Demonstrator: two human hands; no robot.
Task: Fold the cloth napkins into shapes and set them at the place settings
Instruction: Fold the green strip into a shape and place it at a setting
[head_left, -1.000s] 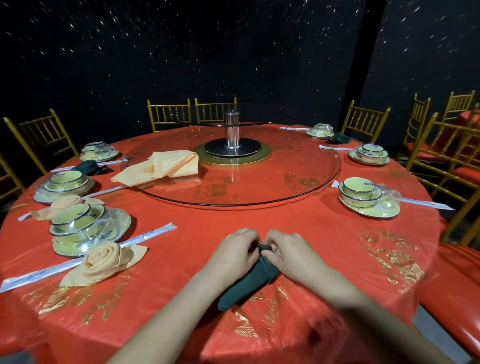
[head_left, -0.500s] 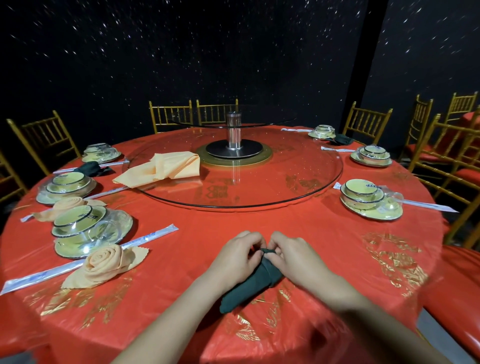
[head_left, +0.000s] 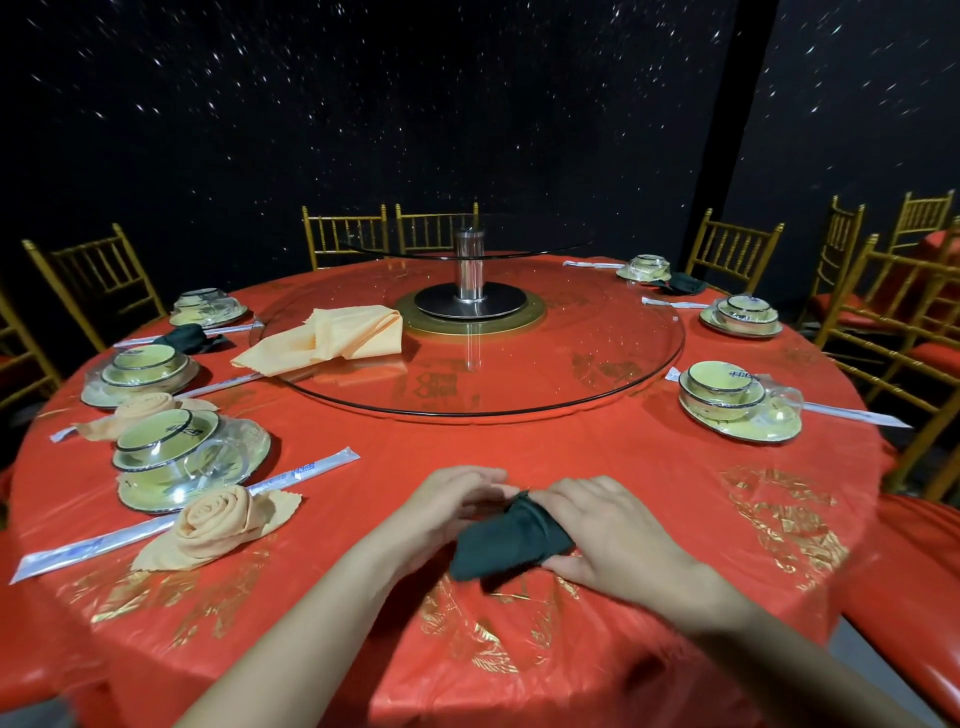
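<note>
Partly under right hand (head_left: 618, 535), green napkin (head_left: 498, 545)

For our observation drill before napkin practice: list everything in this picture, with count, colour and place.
table: one, red cloth, centre
glass turntable: one, clear, mid-table
metal post: one, silver, turntable centre
place settings: six, pale green, three left, three right
wrapped chopsticks: six, white, beside settings
rose napkins: two, peach, left settings
loose napkins: count unclear, peach, on turntable
folded napkins: two, dark green, far left, far right
chairs: several, gold, around table
held napkin: one, dark green, near edge
left hand: at held napkin's far end, grip blurred
right hand: grips held napkin
</note>
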